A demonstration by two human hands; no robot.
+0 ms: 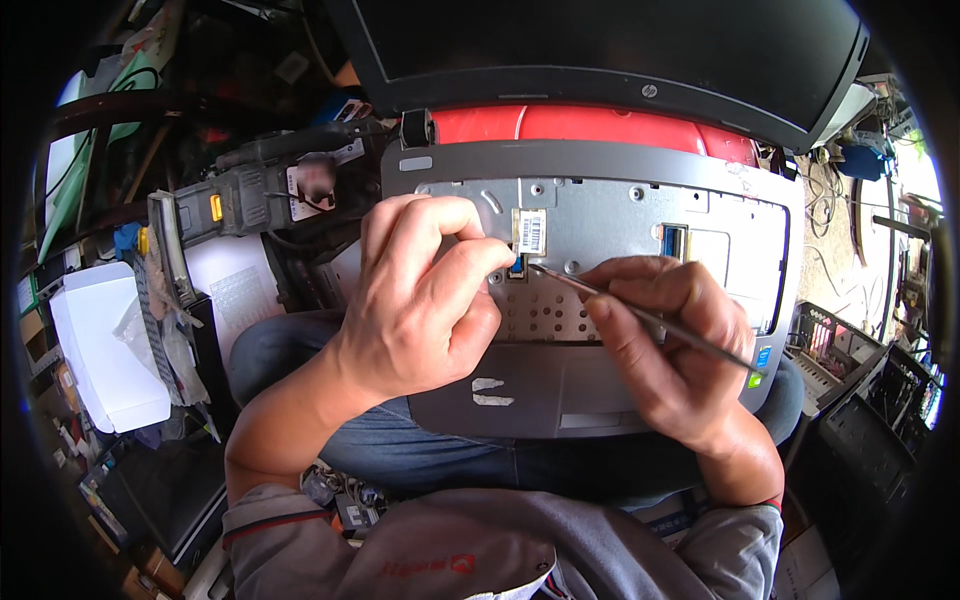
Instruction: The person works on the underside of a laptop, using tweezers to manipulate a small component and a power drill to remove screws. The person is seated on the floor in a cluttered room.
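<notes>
Presently, the laptop base point(540, 375) rests across the wearer's lap, its bare metal plate point(590, 210) facing up and its screen point(620, 50) at the far side. The part being worked on, a small blue ribbon-like piece point(517, 266), sits in a cutout left of centre on the plate, just on the near side of a white barcode label point(533, 232). Left hand point(420, 300): thumb and forefinger drawn close together at the left edge of that cutout, next to the blue piece; cannot tell whether they pinch it or only rest beside it. Right hand point(680, 345): closed in a pen-like grip on a slim metal tool point(572, 281), probably tweezers, its tip at the right edge of the cutout. A second cutout point(673, 240), also showing blue, lies farther right. Notes on technique, as judgement: keep the tool low and work from the edge of the connector, since a steep tip could slip and score the ribbon. Any pull should be straight and even, without twisting; a thin ribbon would likely crease if lifted hard. The left fingertips serve best as a light guide, clear of the tip. Since a lap is a soft support, pressure ought to be small and steady.
</notes>
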